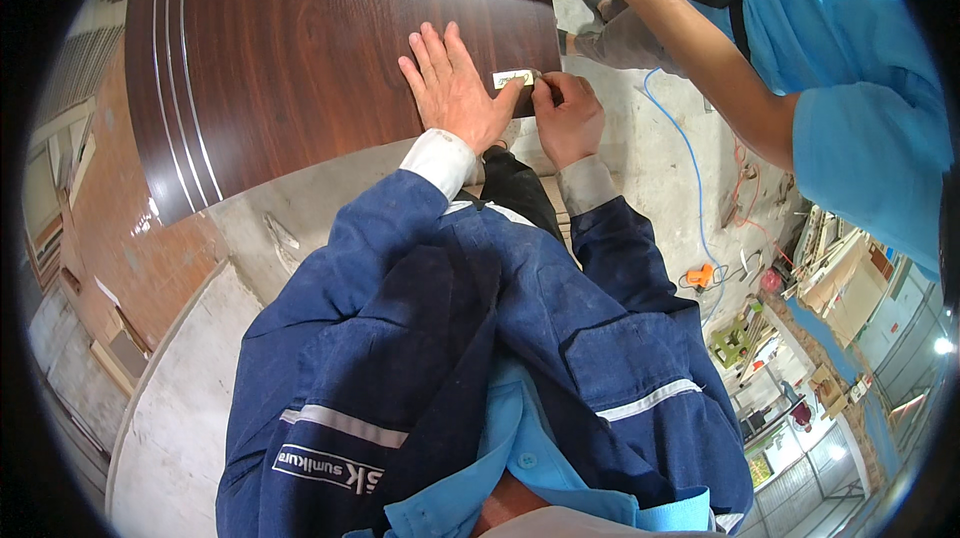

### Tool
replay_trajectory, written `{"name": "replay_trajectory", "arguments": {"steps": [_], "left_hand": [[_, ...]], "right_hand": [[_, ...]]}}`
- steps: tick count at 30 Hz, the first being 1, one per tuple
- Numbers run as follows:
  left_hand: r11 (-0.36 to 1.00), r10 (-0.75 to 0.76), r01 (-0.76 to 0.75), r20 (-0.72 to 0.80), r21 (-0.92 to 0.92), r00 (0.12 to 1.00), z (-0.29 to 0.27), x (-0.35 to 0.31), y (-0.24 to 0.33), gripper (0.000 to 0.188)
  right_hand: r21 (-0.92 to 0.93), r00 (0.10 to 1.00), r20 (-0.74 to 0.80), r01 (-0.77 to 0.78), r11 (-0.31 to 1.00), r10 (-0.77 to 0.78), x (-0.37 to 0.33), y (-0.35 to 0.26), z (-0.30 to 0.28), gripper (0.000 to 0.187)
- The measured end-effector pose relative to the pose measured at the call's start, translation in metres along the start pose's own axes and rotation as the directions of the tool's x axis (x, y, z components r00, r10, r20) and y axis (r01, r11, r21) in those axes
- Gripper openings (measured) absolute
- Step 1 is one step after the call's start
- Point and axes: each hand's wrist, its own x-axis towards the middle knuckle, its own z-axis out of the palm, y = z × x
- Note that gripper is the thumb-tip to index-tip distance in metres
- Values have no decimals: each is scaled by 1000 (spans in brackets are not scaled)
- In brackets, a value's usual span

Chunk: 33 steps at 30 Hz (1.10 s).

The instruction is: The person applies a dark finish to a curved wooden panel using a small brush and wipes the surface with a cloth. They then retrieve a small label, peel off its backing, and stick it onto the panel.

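Note:
A dark brown wood-grain panel (300,48) with silvery stripes near its left end lies in front of me. My left hand (452,88) rests flat on it, fingers spread. Its thumb touches a small pale label (511,79) with dark markings near the panel's right edge. At that label's right end, my right hand (569,120) is closed, with thumb and forefinger pinched together. The pinching fingertips partly cover the label's end.
A person in a light blue shirt (860,48) stands at the right, one arm (700,48) reaching over the panel's far edge. A blue hose (690,153) and an orange tool (699,277) lie on the floor. Boards (845,273) are piled at far right; a brown board (130,208) is at left.

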Motion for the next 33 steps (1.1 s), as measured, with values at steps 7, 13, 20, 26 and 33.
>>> {"name": "replay_trajectory", "arguments": {"steps": [7, 13, 20, 26, 33], "left_hand": [[999, 19, -16, 68, -33, 998, -1, 17, 9, 108], [1000, 12, -11, 72, -11, 997, 2, 18, 11, 106], [1000, -9, 9, 100, 4, 995, 2, 19, 12, 104], [1000, -12, 11, 113, 9, 994, -1, 19, 12, 103], [999, 0, -4, 106, 38, 994, 3, 19, 9, 107]], "right_hand": [[4, 968, 145, -209, 978, 207, 15, -6, -9, 25], [48, 950, 192, -260, 964, 247, 18, -8, -12, 26], [-25, 993, 108, 49, 998, -46, 8, -4, -12, 11], [-78, 978, 131, 173, 982, -162, 4, 1, -12, 11], [-98, 965, 173, 214, 972, -195, 4, 3, -14, 12]]}}
